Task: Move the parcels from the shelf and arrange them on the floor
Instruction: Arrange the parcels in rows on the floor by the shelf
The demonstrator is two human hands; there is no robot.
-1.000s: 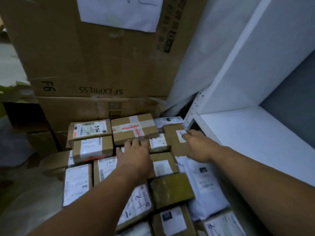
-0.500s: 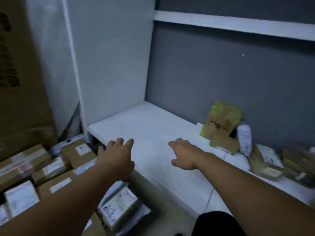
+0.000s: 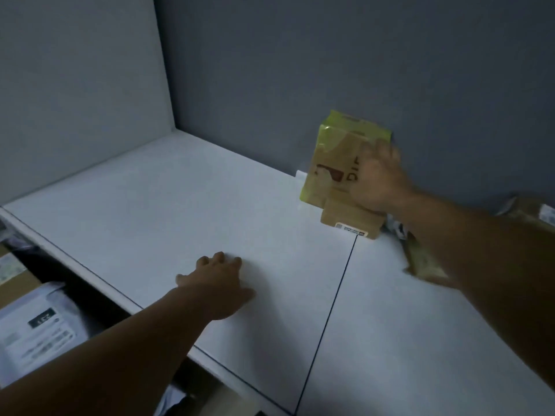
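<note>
A parcel wrapped in yellow-green tape [image 3: 330, 163] leans upright against the grey back wall on the white shelf [image 3: 186, 205]. My right hand [image 3: 378, 178] reaches onto its right front, fingers stretched up toward its top corner; motion blur hides any curl round the edge. A small brown box [image 3: 350, 219] with a label stands just in front of that parcel, under my right hand. My left hand [image 3: 219, 283] rests flat on the bare shelf near its front edge, fingers spread, holding nothing.
More brown parcels [image 3: 423, 262] lie on the shelf to the right, partly behind my right forearm, and another parcel [image 3: 531, 208] sits at the far right edge. On the floor at lower left lie a white mailer bag [image 3: 39, 328] and cardboard boxes [image 3: 12, 265].
The view swung from the floor parcels to the shelf. My right hand travelled across the shelf to the yellow-green parcel. My left hand left the floor boxes and came down on the shelf.
</note>
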